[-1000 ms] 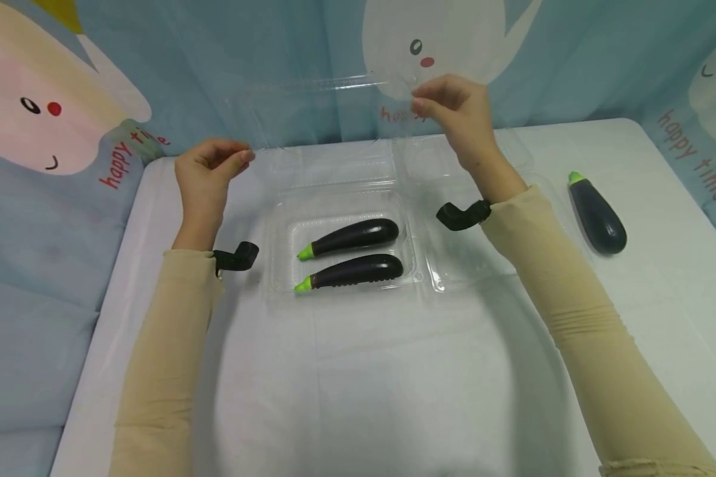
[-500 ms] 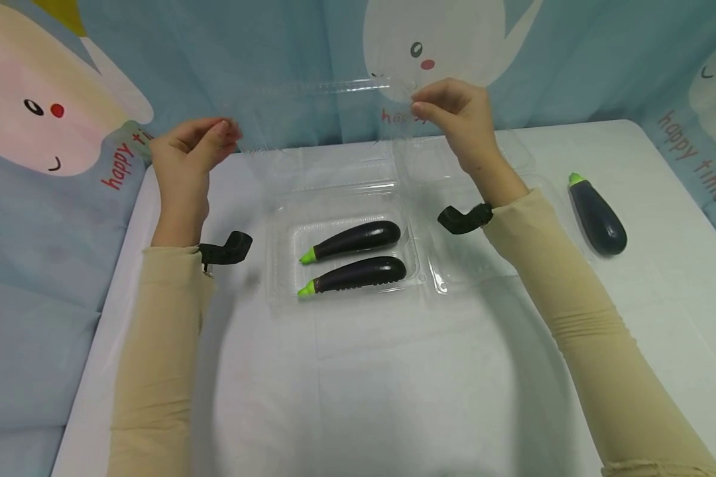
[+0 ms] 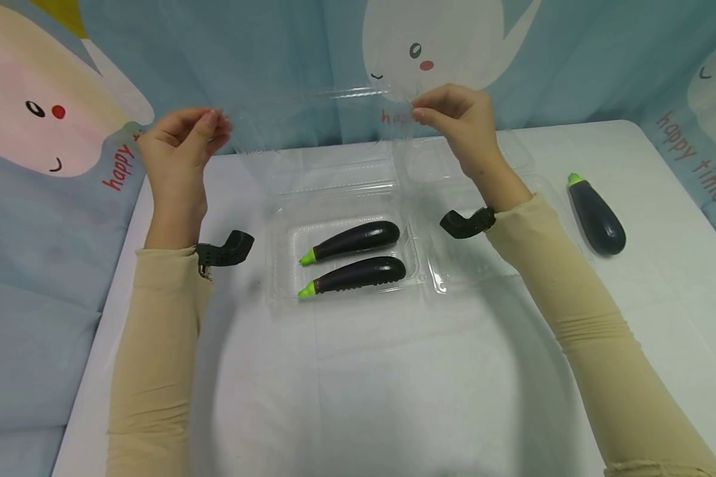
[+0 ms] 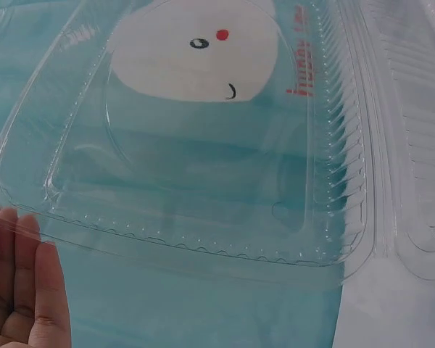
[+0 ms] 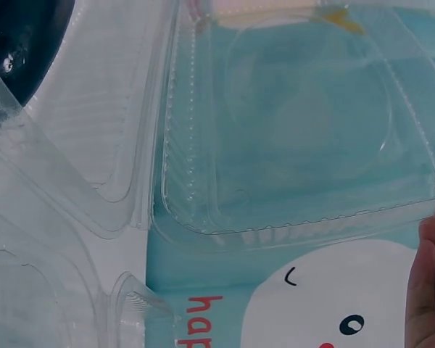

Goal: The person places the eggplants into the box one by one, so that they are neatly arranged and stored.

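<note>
A clear plastic clamshell box has its base [image 3: 282, 265] on the white table, with two dark eggplants [image 3: 358, 240] lying side by side in it, green tips to the left. Its raised lid [image 4: 188, 167] stands upright behind the base. My left hand [image 3: 179, 149] is at the lid's upper left corner, thumb against fingers; in the left wrist view its fingertips [image 4: 25, 232] overlap the rim. My right hand [image 3: 459, 126] pinches the upper right corner between thumb and index finger. In the right wrist view only part of that hand shows at the right edge.
A second clear box [image 3: 471, 258] lies opened flat just right of the first, partly under the right forearm. Farther right, a third eggplant [image 3: 598, 215] lies on the table [image 3: 358, 397]. A blue printed curtain [image 3: 274, 40] hangs behind and beside the table.
My left hand has moved up and left along the lid's left side to its corner. The lid's top edge has dropped slightly, with my right hand still at its corner.
</note>
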{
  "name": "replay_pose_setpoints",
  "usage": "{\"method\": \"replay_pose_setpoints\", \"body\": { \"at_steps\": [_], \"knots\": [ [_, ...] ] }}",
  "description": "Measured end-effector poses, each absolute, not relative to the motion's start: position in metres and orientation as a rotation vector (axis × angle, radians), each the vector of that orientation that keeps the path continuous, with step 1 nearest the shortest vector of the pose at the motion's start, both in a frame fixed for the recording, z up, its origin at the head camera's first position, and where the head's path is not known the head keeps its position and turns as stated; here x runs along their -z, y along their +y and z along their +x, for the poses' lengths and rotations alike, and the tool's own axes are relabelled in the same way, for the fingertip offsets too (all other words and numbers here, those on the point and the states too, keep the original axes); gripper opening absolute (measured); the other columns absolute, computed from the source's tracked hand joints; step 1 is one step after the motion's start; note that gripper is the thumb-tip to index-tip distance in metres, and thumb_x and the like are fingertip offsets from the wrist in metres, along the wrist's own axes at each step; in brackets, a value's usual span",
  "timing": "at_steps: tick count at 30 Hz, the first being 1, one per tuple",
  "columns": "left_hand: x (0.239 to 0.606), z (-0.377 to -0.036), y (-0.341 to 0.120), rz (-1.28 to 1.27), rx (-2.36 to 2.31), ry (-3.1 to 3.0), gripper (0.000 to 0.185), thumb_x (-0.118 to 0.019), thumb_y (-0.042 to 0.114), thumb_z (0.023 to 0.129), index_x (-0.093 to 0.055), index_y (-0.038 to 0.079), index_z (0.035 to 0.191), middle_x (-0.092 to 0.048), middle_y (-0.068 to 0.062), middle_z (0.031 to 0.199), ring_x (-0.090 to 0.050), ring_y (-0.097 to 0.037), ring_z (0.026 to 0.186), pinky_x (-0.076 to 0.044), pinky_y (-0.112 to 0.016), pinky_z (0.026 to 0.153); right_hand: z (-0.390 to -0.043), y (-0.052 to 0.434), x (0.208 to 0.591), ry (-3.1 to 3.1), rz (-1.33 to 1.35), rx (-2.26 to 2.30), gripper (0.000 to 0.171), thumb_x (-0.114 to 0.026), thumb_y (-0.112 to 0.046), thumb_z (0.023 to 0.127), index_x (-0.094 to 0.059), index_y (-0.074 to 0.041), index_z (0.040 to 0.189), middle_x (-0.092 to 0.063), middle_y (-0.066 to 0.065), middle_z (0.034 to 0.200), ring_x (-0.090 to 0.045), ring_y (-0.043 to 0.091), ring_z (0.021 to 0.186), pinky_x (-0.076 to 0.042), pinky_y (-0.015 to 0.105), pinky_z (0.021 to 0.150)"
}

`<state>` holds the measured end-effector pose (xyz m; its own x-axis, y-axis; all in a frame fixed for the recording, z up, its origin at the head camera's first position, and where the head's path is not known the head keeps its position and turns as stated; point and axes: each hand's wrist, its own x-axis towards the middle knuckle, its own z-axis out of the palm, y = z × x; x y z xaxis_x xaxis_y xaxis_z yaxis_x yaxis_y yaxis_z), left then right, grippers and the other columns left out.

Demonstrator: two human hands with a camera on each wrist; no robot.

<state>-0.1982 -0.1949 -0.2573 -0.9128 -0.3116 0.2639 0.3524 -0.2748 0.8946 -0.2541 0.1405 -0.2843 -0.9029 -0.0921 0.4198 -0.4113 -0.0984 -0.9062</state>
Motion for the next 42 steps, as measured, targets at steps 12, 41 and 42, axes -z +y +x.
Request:
{"method": "replay_pose_setpoints", "body": {
  "at_steps": [12, 41, 42],
  "knots": [
    [0.261, -0.198, -0.195, -0.103, 2.227, -1.569, 0.007, -0.069, -0.004, 0.083, -0.069, -0.009, 0.087, -0.068, -0.015, 0.083, -0.065, -0.024, 0.078, -0.053, -0.029, 0.076, -0.254, 0.143, 0.279, -1.867, 0.705, -2.022, 0.016, -0.063, 0.009, 0.084, -0.074, -0.002, 0.084, -0.069, 0.008, 0.081, -0.061, 0.022, 0.075, -0.051, 0.029, 0.077],
    [0.272, -0.15, -0.203, -0.253, 2.037, -1.647, 0.016, -0.068, -0.003, 0.085, -0.066, -0.018, 0.091, -0.068, -0.017, 0.085, -0.062, -0.025, 0.078, -0.053, -0.029, 0.082, -0.21, 0.152, 0.272, -1.849, 0.908, -1.991, 0.006, -0.063, 0.015, 0.081, -0.068, 0.012, 0.082, -0.069, 0.007, 0.08, -0.06, 0.023, 0.075, -0.051, 0.027, 0.073],
    [0.273, -0.148, -0.203, -0.261, 2.028, -1.642, 0.015, -0.067, -0.003, 0.086, -0.067, -0.018, 0.09, -0.068, -0.017, 0.085, -0.062, -0.025, 0.077, -0.053, -0.029, 0.082, -0.209, 0.153, 0.272, -1.863, 0.913, -1.967, 0.005, -0.064, 0.013, 0.081, -0.069, 0.011, 0.082, -0.069, 0.008, 0.08, -0.06, 0.023, 0.075, -0.051, 0.027, 0.072]
  ]
}}
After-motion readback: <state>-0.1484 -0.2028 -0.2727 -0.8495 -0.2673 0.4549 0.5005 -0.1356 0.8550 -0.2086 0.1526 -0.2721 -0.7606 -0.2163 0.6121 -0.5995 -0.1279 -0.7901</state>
